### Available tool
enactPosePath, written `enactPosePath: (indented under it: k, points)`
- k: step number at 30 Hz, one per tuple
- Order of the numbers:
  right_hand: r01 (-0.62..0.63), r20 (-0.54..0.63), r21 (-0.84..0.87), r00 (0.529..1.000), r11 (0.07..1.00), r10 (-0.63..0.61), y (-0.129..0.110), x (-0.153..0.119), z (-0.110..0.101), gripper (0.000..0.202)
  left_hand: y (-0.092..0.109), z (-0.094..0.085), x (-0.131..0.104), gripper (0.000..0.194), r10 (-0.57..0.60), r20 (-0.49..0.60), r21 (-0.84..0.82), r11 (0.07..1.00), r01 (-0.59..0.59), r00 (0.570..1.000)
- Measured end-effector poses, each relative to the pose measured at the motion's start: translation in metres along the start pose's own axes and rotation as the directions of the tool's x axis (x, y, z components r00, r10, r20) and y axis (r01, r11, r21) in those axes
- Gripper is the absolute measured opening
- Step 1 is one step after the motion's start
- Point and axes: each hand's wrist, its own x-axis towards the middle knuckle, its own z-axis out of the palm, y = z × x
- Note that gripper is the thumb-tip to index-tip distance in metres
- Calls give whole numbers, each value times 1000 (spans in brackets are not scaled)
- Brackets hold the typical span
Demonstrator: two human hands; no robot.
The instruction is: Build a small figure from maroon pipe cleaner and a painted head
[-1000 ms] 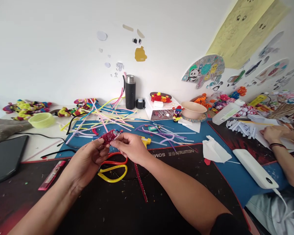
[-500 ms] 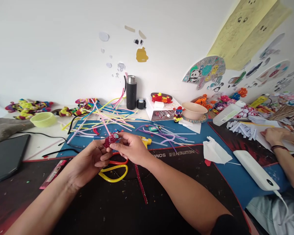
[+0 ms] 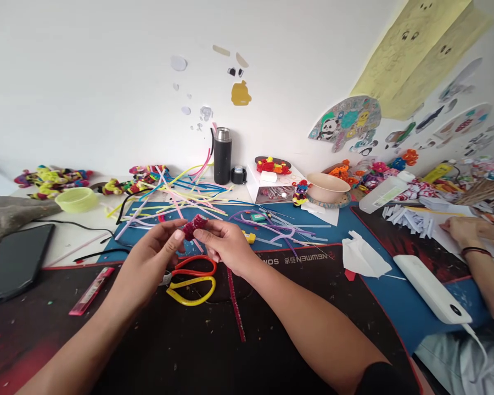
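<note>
A person's two bare hands pinch a small dark-pink fuzzy craft piece (image 3: 195, 225) above a cluttered desk (image 3: 78, 241). The left hand (image 3: 150, 258) has its fingers (image 3: 173, 241) closed on the piece's left end, and the right hand (image 3: 224, 244) has its fingers (image 3: 201, 235) closed on the right end, so the piece is held between the two, clear of the desk surface.

Directly below the craft piece, a pair of scissors (image 3: 191, 280) with one orange and one yellow loop handle lies flat on the dark mat (image 3: 214, 340). Just right of the scissors, a thin red strip (image 3: 235, 304) lies along the mat. Behind the craft piece, a loose spread of coloured pipe cleaners (image 3: 181, 197) covers the blue mat (image 3: 337, 230), and farther back a black flask (image 3: 223, 156) stands upright against the wall. A yellow glue gun (image 3: 250, 237) peeks out just right of the right hand.

Well to the left of the craft piece, a dark tablet (image 3: 14, 263) rests near the desk edge, with a pink flat box (image 3: 91, 283) between it and the scissors. Well to the right, a white power bank (image 3: 432, 288) lies on the blue mat, and beyond it another person's hand (image 3: 461, 230) rests on paper.
</note>
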Motion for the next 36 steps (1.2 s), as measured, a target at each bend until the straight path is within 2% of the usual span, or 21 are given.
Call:
enactPosePath:
  k: [3, 7, 13, 18, 22, 26, 31, 36]
  points:
    - [-24, -14, 7, 1000, 1000, 24, 0, 0, 1, 62, 5, 0, -2, 75, 73, 0, 103, 992, -73, 997]
    - [-27, 0, 3, 1000, 1000, 27, -1, -2, 2, 56, 5, 0, -6, 63, 165, -10, 231, 960, -158, 986]
    - [-30, 47, -12, 998, 999, 31, -2, -4, 5, 54, 4, -1, -9, 41, 351, -21, 333, 885, -325, 936]
    - [-75, 82, -16, 994, 997, 76, -7, -6, 6, 56, 7, 0, -9, 32, 437, -46, 417, 825, -380, 898]
    - [-60, 88, -20, 994, 998, 62, -6, -6, 5, 54, 5, -3, -8, 31, 498, -9, 522, 742, -421, 867]
    - [-55, 70, -36, 996, 998, 57, -4, -5, 4, 54, 3, -8, -6, 32, 514, -30, 578, 708, -405, 857]
    - [-6, 73, -64, 997, 998, 10, -2, -4, 2, 53, 5, -8, -4, 33, 448, -67, 531, 773, -348, 892]
    - [30, 67, -54, 997, 998, -26, -1, -3, 0, 53, 5, -7, -2, 33, 423, -70, 528, 784, -326, 903]
